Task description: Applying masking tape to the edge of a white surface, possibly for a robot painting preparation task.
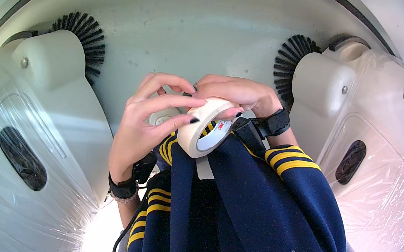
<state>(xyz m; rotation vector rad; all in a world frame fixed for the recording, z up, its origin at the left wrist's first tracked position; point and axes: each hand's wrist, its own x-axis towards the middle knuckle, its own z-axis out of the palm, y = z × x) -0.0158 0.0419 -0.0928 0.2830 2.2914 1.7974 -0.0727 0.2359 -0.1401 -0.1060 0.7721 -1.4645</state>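
A cream roll of masking tape (190,134) is held up in front of my chest, tilted so that its white printed core shows. My right hand (233,92) grips it from the far right, its thumb inside the core. From the left, my left hand (149,106) reaches over with bent fingers; its fingertips and thumb touch the outer face of the tape. Whether a loose tape end is between them, I cannot tell. A black device (250,133) is strapped at my right wrist, and another black device (143,167) is at my left.
White machines wrapped in clear film stand on both sides: a left machine (63,108) and a right machine (320,87). Each has a round black brush, the left brush (87,43) and the right brush (288,65). A black cable (126,231) hangs beside my navy, yellow-striped clothing (272,218).
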